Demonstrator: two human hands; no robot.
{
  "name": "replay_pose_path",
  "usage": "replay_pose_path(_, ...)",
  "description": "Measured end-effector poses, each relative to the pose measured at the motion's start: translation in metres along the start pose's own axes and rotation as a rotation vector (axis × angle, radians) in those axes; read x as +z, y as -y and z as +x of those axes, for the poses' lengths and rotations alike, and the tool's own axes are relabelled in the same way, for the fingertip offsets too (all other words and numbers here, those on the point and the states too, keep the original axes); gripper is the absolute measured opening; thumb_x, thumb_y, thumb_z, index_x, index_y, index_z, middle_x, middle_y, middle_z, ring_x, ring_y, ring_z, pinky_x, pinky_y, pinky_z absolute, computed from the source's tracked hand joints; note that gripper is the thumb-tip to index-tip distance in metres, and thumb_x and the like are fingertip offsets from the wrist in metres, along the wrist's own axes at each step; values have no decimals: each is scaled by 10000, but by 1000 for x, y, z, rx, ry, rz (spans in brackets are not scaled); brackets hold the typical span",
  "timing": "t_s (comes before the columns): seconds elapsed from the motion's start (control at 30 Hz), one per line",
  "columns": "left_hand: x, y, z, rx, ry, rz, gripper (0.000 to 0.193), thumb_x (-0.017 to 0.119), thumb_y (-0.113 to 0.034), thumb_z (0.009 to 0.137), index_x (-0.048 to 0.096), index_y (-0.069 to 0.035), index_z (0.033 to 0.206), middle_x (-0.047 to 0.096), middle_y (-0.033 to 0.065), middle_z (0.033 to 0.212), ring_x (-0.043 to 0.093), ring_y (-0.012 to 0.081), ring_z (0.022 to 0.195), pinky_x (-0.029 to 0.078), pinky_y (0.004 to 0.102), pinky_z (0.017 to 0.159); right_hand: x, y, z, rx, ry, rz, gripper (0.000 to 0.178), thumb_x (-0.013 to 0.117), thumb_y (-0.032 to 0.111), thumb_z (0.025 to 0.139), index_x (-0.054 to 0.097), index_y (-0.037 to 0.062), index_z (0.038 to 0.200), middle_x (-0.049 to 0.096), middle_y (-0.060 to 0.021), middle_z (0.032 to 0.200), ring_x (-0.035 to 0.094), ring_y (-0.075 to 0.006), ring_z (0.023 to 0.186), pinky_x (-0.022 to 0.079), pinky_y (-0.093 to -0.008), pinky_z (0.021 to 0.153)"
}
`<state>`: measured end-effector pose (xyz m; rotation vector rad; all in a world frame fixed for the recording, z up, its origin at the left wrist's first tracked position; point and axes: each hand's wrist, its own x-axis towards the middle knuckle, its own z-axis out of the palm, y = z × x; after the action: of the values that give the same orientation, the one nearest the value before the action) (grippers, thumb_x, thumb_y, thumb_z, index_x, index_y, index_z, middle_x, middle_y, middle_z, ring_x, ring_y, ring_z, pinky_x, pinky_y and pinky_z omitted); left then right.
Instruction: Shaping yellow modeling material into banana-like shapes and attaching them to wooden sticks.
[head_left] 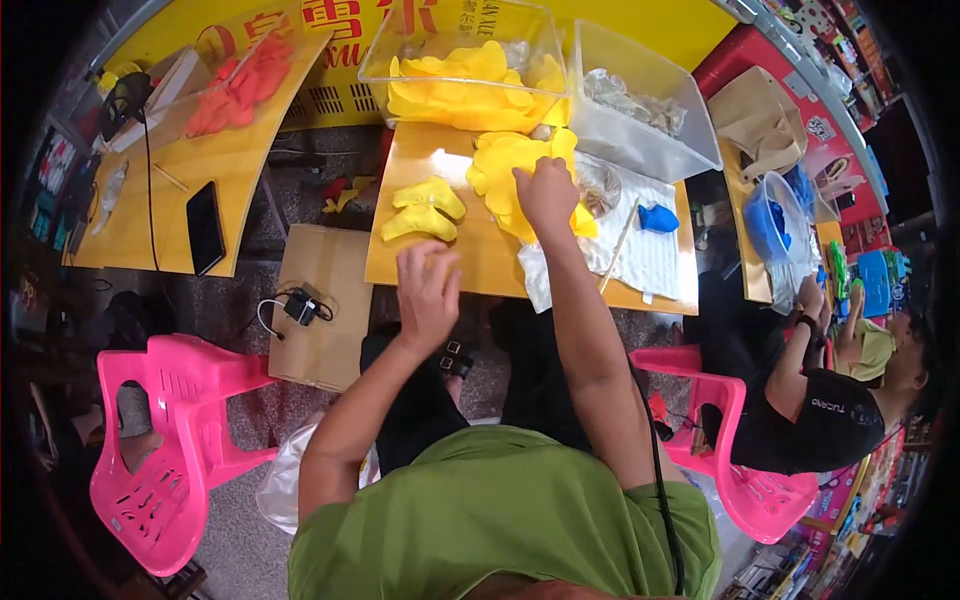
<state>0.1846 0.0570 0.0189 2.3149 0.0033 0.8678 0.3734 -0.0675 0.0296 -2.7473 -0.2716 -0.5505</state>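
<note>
My right hand (548,200) is closed at a pile of flat yellow cloth pieces (495,172), gripping one; its fingertips are partly hidden. At the table's front edge is my left hand (428,292), empty, with its fingers curved and apart. Just beyond it, two plump yellow curved cloth shapes (425,210) lie side by side. To the right of the pile sits a see-through crumpled bundle (599,190). A thin wooden stick (620,245) and a small blue cloth piece (658,218) rest on a white cloth (655,265).
A clear bin (372,68) of yellow pieces stands behind, beside another clear bin (705,150) holding crumpled see-through material. On the left table are red pieces (240,90) and a black phone (206,228). Pink chairs (185,420) flank me; a co-worker (820,420) sits right.
</note>
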Motion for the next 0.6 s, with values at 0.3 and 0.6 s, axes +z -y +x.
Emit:
replay_pose_path(0.3, -6, -13, -30, -273, 86, -390, 88, 598, 1, 796, 584, -6, 882, 526, 94, 903, 549, 226, 803, 453, 305, 702, 7, -5, -5, 27, -42, 506, 149, 651, 194, 748, 625, 64, 815, 618, -130, 799, 610, -324, 731, 483, -433, 640)
replay_pose_path(0.6, -9, -35, -40, -268, 146, -462, 70, 595, 8, 799, 600, -6, 867, 545, 82, 853, 580, 194, 695, 474, 273, 592, 28, 3, 6, 57, 146, 115, 251, 677, 290, 721, 617, 47, 745, 637, -138, 775, 623, -320, 754, 485, -426, 659)
